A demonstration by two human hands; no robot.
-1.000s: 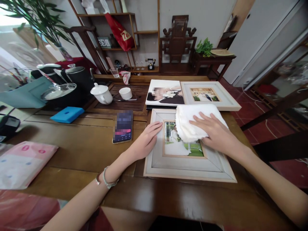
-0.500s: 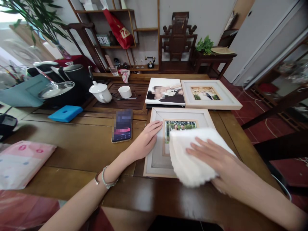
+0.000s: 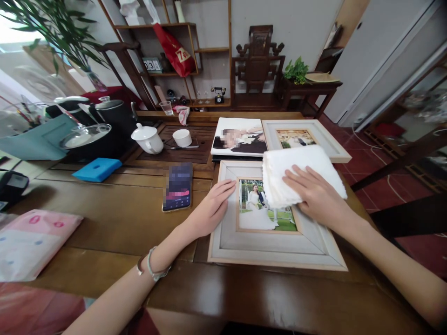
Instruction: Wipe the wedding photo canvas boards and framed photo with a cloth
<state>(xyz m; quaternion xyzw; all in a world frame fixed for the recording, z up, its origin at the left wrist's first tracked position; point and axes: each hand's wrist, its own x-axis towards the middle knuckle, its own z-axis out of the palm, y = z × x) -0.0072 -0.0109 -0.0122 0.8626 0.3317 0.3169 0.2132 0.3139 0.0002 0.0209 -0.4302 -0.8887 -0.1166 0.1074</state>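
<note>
A pale wooden picture frame (image 3: 265, 244) with a wedding photo lies flat on the brown wooden table (image 3: 111, 218) in front of me. My left hand (image 3: 213, 208) rests flat on the frame's left border, fingers stretched out. My right hand (image 3: 316, 195) presses flat on a folded white cloth (image 3: 296, 167), which covers the frame's upper right corner and part of the glass. The fingers of that hand lie spread on top of the cloth.
Beyond the frame lie a photo print (image 3: 239, 136) and a second framed picture (image 3: 302, 138). A phone (image 3: 178, 186) sits left of my left hand. A white teapot (image 3: 148, 138), a cup (image 3: 182, 137), a blue box (image 3: 98, 168) and a pink packet (image 3: 30, 242) occupy the left side.
My right hand swept the cloth down to the frame's lower right half a second ago, then back up to the upper right corner. The left hand stayed put.
</note>
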